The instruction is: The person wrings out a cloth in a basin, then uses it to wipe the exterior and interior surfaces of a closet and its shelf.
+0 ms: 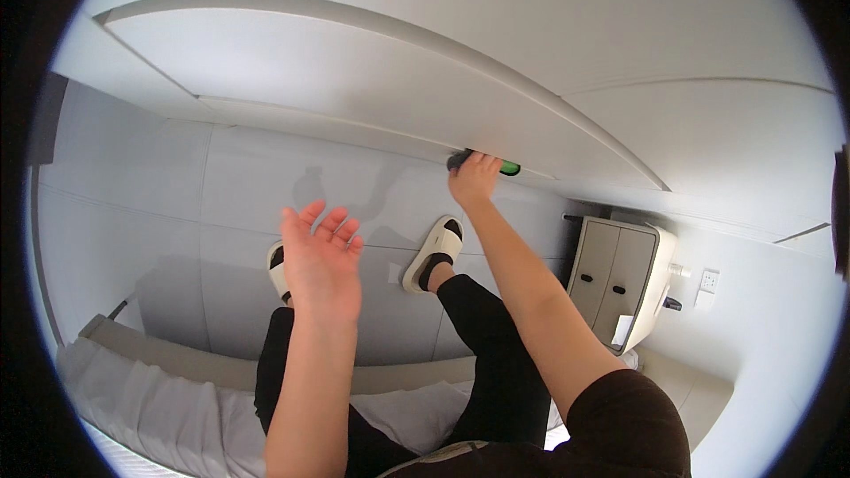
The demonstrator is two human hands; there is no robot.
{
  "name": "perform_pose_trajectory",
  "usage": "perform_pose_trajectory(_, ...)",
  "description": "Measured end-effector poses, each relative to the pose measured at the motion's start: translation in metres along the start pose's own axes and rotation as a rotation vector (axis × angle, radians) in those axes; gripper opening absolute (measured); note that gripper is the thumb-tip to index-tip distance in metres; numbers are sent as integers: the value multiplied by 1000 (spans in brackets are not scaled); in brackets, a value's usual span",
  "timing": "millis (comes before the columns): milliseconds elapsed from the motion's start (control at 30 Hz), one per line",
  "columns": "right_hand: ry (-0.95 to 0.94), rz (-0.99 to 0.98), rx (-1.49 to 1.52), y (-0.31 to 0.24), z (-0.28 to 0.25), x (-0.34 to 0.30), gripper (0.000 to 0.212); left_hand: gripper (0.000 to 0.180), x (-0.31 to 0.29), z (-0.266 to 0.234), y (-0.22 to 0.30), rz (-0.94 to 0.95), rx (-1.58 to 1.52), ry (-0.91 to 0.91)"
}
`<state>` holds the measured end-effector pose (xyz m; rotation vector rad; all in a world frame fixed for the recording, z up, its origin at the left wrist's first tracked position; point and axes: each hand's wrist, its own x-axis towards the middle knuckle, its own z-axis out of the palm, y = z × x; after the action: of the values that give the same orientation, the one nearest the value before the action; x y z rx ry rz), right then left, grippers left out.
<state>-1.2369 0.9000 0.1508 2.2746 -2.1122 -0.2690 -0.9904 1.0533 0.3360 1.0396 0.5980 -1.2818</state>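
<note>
My right hand (475,179) reaches forward to the lower edge of a white cabinet panel (354,71). Its fingers are closed over a small object with a bright green end (510,167) edged in black and a dark grey end. The hand covers its middle, so I cannot tell its kind. It seems to touch the panel or lie very close to it. Palm up, my left hand (323,270) hangs over the floor between my feet, open and holding nothing, with its fingers spread and slightly curled.
Grey tiled floor (257,186) lies below, with my feet in cream slippers (434,257). To the right stands a beige two-door cabinet (611,279), near a wall socket (708,281). A bed with grey bedding (168,403) is close behind my legs.
</note>
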Motion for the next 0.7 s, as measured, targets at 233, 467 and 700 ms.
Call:
perform_pose_trajectory(233, 53, -230, 183, -156, -26, -19, 94, 39, -3, -20, 37, 44, -108, 3)
perform_pose_trajectory(467, -86, -452, 302, -299, -59, -28, 103, 38, -4, -27, 63, 43, -220, 50)
perform_pose_trajectory(700, -139, -786, 345, -371, -70, -14, 114, 44, -10, -24, 77, 240, -322, 227)
